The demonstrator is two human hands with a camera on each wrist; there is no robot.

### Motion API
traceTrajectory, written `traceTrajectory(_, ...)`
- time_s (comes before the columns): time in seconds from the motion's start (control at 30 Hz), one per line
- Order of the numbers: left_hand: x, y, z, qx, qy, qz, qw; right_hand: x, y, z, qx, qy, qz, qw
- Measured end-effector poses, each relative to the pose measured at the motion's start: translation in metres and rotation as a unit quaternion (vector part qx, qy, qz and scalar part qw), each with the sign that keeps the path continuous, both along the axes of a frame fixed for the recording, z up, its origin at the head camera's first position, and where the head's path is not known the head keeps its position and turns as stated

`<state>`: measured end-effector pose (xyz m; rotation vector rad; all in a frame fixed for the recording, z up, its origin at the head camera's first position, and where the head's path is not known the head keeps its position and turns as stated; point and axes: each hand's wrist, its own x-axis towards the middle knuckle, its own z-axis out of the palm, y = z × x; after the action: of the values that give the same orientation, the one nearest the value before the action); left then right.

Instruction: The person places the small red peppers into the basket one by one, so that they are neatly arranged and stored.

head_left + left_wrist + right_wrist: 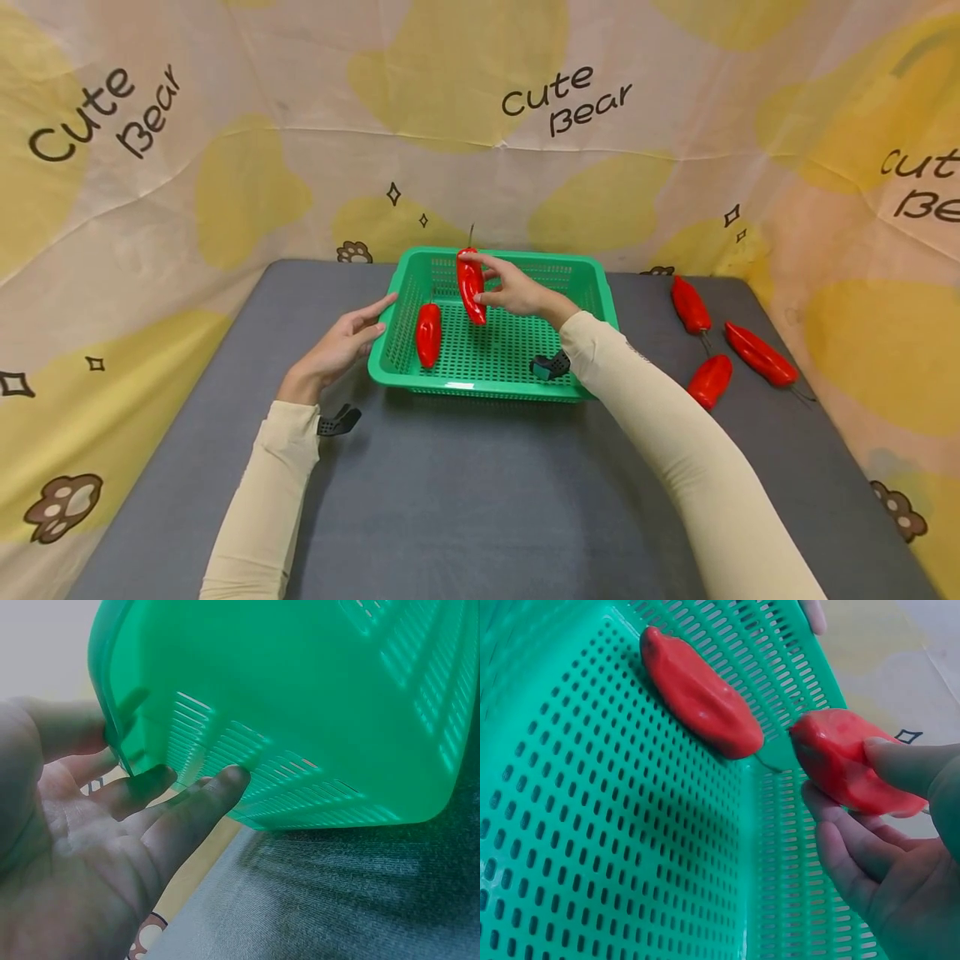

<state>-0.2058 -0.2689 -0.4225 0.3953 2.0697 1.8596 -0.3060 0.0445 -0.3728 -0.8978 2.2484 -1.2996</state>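
My right hand point(517, 287) holds a glossy red pepper point(470, 283) between thumb and fingers, above the far part of the green plastic basket point(487, 388). The held pepper point(847, 761) is tilted, its thin stem pointing up and away in the head view. Another red pepper point(428, 335) lies inside the basket near its left wall; the right wrist view also has this pepper point(701, 697). At the basket's left side, my left hand point(337, 346) grips the rim, and some fingers point(217, 791) touch the slotted outer wall.
Right of the basket, three more red peppers lie on the grey table point(480, 500): one at the back point(690, 307), one farthest right point(761, 356), and one nearer pepper point(709, 382) partly behind my right sleeve. A patterned cloth point(450, 100) hangs behind and beside the table.
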Motion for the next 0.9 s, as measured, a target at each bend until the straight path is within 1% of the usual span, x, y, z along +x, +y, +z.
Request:
traceTrajectory(0.1,0.000,0.000,-0.001,0.001,0.001,-0.001,1.0000,0.001,0.000,-0.002,0.010,-0.015,0.007,0.9998)
traceTrajectory(0.23,0.001,-0.001,0.000,0.001,0.002,-0.001,1.0000,-0.001,-0.001,-0.004,0.027,-0.019,0.014,0.9994)
traceTrajectory(0.47,0.002,-0.001,-0.001,0.002,-0.005,-0.001,1.0000,0.000,-0.003,-0.009,0.032,-0.037,0.025,0.9985)
traceTrajectory(0.7,0.001,-0.001,-0.001,0.011,-0.004,-0.004,0.9999,0.001,-0.007,-0.015,0.027,-0.087,0.043,0.9949)
traceTrajectory(0.9,0.000,-0.001,-0.002,0.006,0.001,-0.007,1.0000,0.000,-0.007,-0.017,0.055,-0.097,0.044,0.9927)
